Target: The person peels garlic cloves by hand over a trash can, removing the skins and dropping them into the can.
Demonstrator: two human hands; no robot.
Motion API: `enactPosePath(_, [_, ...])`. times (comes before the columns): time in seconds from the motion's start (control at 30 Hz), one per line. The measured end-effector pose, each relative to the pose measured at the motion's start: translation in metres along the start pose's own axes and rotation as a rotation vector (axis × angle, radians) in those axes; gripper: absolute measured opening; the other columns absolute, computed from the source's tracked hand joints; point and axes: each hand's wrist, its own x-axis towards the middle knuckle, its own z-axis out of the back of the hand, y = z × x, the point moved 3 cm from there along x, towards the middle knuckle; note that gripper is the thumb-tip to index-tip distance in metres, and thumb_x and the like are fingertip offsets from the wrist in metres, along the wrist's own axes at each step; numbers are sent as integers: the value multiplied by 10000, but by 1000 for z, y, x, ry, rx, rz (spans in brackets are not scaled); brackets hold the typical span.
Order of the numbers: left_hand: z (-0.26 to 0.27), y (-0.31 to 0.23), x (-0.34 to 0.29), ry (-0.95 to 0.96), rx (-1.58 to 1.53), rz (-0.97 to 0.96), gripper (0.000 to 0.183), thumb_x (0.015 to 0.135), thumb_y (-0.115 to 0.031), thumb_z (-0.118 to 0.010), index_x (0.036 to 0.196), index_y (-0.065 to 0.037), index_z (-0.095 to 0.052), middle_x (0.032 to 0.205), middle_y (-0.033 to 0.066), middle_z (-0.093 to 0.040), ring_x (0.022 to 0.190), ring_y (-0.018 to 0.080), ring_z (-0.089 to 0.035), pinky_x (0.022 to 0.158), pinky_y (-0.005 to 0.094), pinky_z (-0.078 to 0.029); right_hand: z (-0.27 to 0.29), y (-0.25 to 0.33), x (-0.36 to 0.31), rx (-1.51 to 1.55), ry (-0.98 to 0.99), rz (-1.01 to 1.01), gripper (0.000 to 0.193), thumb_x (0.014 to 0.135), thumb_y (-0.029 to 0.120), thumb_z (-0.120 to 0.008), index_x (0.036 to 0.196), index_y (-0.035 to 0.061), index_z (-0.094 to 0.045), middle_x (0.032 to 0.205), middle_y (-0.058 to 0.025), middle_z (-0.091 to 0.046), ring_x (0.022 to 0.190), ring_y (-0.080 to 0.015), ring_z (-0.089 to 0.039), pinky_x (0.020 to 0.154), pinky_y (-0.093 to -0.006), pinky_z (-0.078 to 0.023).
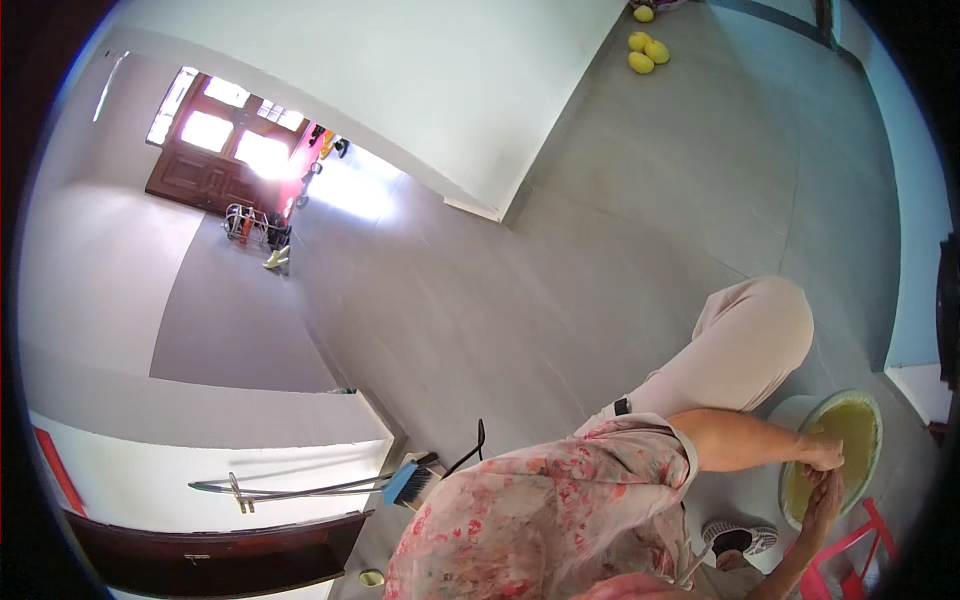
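Note:
A pale bucket (797, 412) stands on the floor at the right, with yellowish contents showing inside. Over its opening my left hand (822, 452) reaches in, its fingers closed. My right hand (825, 495) comes up from below and meets it, fingers bent together. The two hands touch or nearly touch above the yellowish contents. Whatever lies between the fingers is too small or hidden to make out.
Beside the bucket is a red plastic frame (868, 548), perhaps a stool. My bent knee (765, 315) and shoe (742, 537) are close by. Several yellow round fruits (641, 63) lie far off along the wall. A blue-headed broom (402, 484) leans at lower left.

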Motion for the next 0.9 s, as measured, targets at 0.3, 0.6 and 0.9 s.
enactPosePath(0.3, [8,24,8,50,560,-162,429,933,-158,-398,665,66,-647,619,145,-657,535,241,-646,507,349,-532,-43,-3,-3,90,51,-82,172,969,241,-525,901,96,-587,674,88,-451,501,8,-323,431,-152,-243])
enactPosePath(0.6, [-6,14,7,-24,80,-188,377,931,-160,-397,744,43,-654,610,145,-645,502,239,-625,466,351,-508,-36,6,-13,169,-228,33,191,987,216,-484,1013,61,-592,694,62,-490,489,1,-368,391,-160,-277])
enactPosePath(0.9, [6,35,18,-112,224,-566,310,924,-174,-425,879,32,-652,636,118,-643,547,221,-618,523,352,-505,-52,21,-12,201,115,-131,173,966,232,-530,837,115,-528,630,69,-407,487,-6,-357,393,-164,-286])
